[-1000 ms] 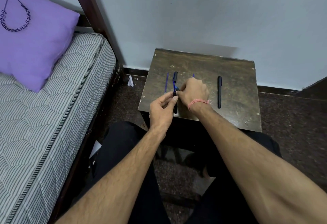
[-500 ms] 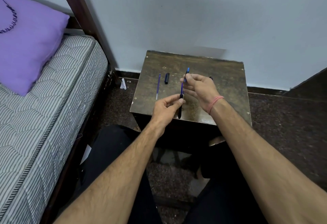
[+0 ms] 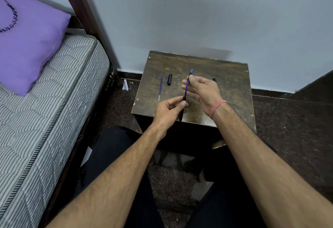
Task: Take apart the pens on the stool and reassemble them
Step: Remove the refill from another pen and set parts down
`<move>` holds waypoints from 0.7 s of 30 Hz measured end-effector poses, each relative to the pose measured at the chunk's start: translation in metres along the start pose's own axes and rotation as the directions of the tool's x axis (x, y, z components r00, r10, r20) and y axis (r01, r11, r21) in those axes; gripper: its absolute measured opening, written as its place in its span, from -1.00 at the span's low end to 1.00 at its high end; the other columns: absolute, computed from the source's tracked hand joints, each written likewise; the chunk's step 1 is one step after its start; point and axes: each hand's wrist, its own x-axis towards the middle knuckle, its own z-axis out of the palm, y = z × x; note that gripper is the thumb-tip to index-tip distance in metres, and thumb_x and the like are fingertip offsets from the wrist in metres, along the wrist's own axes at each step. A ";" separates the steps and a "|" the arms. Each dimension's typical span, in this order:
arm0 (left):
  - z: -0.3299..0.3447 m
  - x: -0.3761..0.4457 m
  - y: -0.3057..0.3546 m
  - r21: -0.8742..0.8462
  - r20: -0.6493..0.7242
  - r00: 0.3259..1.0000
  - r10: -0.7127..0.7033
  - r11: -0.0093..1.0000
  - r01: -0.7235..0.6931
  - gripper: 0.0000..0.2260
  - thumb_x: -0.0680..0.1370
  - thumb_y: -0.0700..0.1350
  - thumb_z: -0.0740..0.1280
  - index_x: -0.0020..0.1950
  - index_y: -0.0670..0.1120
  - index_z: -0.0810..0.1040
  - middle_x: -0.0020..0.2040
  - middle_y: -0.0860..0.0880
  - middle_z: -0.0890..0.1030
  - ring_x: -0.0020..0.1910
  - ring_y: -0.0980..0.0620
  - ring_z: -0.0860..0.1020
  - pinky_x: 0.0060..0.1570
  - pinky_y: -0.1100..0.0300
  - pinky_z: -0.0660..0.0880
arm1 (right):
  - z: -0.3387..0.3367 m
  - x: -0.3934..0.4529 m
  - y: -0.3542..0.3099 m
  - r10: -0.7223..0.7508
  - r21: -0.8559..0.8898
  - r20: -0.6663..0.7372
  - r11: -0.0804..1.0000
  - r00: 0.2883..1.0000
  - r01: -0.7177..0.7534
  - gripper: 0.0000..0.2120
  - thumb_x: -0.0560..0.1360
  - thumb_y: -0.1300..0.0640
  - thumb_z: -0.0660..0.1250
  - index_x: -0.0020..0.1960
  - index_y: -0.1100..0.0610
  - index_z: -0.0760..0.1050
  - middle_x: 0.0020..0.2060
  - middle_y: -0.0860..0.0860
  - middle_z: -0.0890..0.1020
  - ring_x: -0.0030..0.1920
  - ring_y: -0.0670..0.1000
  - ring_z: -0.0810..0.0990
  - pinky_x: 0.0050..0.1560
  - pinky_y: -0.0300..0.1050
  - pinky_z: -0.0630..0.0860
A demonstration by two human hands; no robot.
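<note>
Above the dark wooden stool [image 3: 230,76], my left hand [image 3: 168,112] pinches a black pen barrel [image 3: 181,112] near its upper end. A thin blue refill [image 3: 186,91] sticks out of that barrel, and my right hand [image 3: 203,91] grips the refill's upper part, its blue tip [image 3: 191,72] showing above my fingers. On the stool's left side lie a loose blue refill [image 3: 160,87] and a black pen cap [image 3: 169,79]. A second black pen [image 3: 214,79] lies behind my right hand; only its far end shows.
A bed with a striped mattress [image 3: 54,110] and a purple pillow [image 3: 30,42] stands at the left, with a dark bedpost [image 3: 86,19] beside it. The stool backs onto a pale wall [image 3: 198,20]. My legs in dark trousers [image 3: 111,155] are under my arms.
The blue refill has been drawn out of the black barrel as my right hand lifted away from my left. The view has drifted, so the stool sits a little more to the left.
</note>
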 end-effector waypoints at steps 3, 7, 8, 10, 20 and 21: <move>0.000 0.003 -0.003 -0.008 -0.005 1.000 -0.010 1.000 0.010 -0.71 0.68 -0.25 0.48 0.41 -0.20 0.68 0.00 -0.03 0.81 0.11 0.13 0.74 0.36 0.25 0.58 | 0.000 -0.002 0.003 0.000 -0.025 0.014 1.000 1.000 0.000 -0.72 0.70 0.14 0.42 0.28 0.33 0.65 0.06 0.15 0.80 0.03 0.06 0.81 0.01 -0.09 0.75; -0.002 0.006 -0.007 -0.010 0.000 1.000 -0.013 1.000 0.013 -0.72 0.67 -0.24 0.49 0.40 -0.18 0.69 -0.11 0.12 0.82 0.05 0.23 0.75 0.36 0.28 0.58 | 0.001 -0.004 0.004 -0.013 -0.036 0.013 0.999 1.000 0.013 -0.75 0.71 0.15 0.41 0.28 0.32 0.65 0.07 0.16 0.80 0.05 0.08 0.80 0.06 -0.05 0.76; -0.002 0.007 -0.008 -0.016 0.000 1.000 -0.011 1.000 0.011 -0.71 0.67 -0.24 0.49 0.40 -0.18 0.69 -0.11 0.11 0.82 0.06 0.22 0.75 0.39 0.26 0.57 | 0.001 -0.005 0.003 -0.018 -0.032 0.006 0.999 1.000 0.018 -0.78 0.71 0.15 0.40 0.25 0.29 0.65 0.06 0.15 0.80 0.05 0.09 0.80 0.09 -0.02 0.76; -0.002 0.008 -0.009 -0.021 0.002 1.000 -0.006 1.000 0.006 -0.70 0.67 -0.23 0.50 0.41 -0.19 0.68 -0.11 0.11 0.82 0.05 0.24 0.76 0.36 0.29 0.58 | 0.001 -0.007 0.002 -0.026 -0.027 -0.004 0.999 1.000 0.026 -0.83 0.72 0.15 0.40 0.20 0.24 0.67 0.04 0.14 0.80 0.02 0.07 0.81 0.08 -0.01 0.76; -0.002 0.010 -0.012 -0.032 0.012 1.000 0.001 1.000 0.000 -0.69 0.66 -0.22 0.52 0.41 -0.17 0.68 0.04 -0.06 0.83 0.17 0.12 0.76 0.31 0.29 0.58 | -0.003 -0.010 0.003 -0.057 -0.063 -0.016 0.996 0.998 0.056 -0.75 0.71 0.16 0.40 0.27 0.34 0.63 0.02 0.14 0.81 -0.03 0.04 0.82 -0.06 -0.13 0.72; -0.002 0.010 -0.012 -0.032 0.015 1.000 0.001 1.000 -0.001 -0.69 0.66 -0.22 0.52 0.40 -0.16 0.69 0.08 -0.10 0.83 0.19 0.09 0.76 0.32 0.28 0.59 | -0.002 -0.010 0.003 -0.065 -0.055 -0.025 0.996 0.998 0.064 -0.75 0.71 0.16 0.41 0.27 0.34 0.63 0.00 0.14 0.81 -0.04 0.04 0.82 -0.07 -0.12 0.73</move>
